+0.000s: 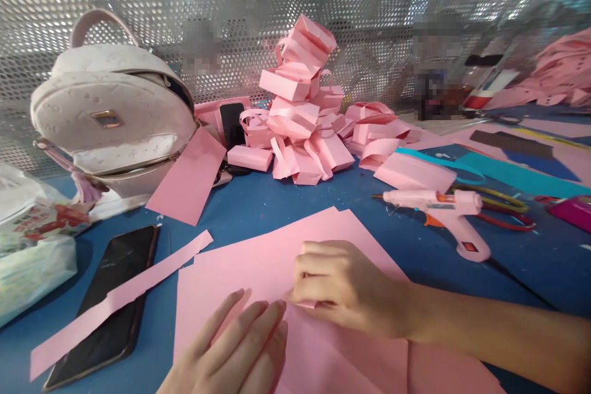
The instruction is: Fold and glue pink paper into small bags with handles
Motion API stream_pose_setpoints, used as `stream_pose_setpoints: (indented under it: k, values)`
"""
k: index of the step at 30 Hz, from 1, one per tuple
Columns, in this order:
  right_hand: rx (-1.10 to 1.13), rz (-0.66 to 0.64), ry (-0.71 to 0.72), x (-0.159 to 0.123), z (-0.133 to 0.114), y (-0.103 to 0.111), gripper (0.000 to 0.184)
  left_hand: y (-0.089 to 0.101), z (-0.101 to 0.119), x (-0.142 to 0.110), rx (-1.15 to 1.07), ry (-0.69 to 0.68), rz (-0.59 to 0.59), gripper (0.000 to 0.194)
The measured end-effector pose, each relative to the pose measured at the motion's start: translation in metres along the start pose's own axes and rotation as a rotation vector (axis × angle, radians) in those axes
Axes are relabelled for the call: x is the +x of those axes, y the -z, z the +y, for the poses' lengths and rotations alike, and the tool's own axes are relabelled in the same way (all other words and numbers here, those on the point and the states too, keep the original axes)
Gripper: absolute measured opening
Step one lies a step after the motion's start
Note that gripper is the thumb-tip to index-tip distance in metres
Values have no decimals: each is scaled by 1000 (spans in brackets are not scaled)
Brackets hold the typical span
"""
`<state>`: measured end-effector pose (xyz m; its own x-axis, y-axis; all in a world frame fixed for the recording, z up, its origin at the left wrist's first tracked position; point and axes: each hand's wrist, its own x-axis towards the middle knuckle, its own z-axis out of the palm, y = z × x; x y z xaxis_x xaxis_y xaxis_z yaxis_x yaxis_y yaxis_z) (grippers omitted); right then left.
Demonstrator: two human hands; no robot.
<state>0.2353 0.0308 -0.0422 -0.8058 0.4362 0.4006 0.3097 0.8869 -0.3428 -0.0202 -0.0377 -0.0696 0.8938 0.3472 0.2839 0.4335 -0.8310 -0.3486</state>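
Several pink paper sheets (258,246) lie on the blue table in front of me. My left hand (244,348) rests on them with its fingers stretched out, slightly apart, holding nothing. Just to its right, my right hand (344,286) is closed, fingers curled and the thumb side down against the paper. A small edge of pink paper (308,305) shows under its fingertips, pinched between them. The fingertips of both hands are close together. Beneath the wrists, the lower part of the paper is partly hidden.
A pile of folded pink paper boxes (295,117) stands behind the sheets. To the right lies a pink glue gun (443,209) with its cord. At left are a phone (115,283) under a paper strip (152,280), a white backpack (115,104) and a plastic bag (32,265).
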Motion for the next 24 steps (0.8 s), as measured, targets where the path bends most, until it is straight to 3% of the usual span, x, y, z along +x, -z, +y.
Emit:
stream_pose_setpoints:
  k: [7,17,24]
  values:
    - [-330,-22,260,4,-2,3,31,0,3,-1,-15,21,-2,33]
    - [-381,-43,342,1,-7,6,30,1,4,0,-3,39,45,34]
    - [-376,-59,326,3,-9,7,30,2,2,2,6,34,40,34]
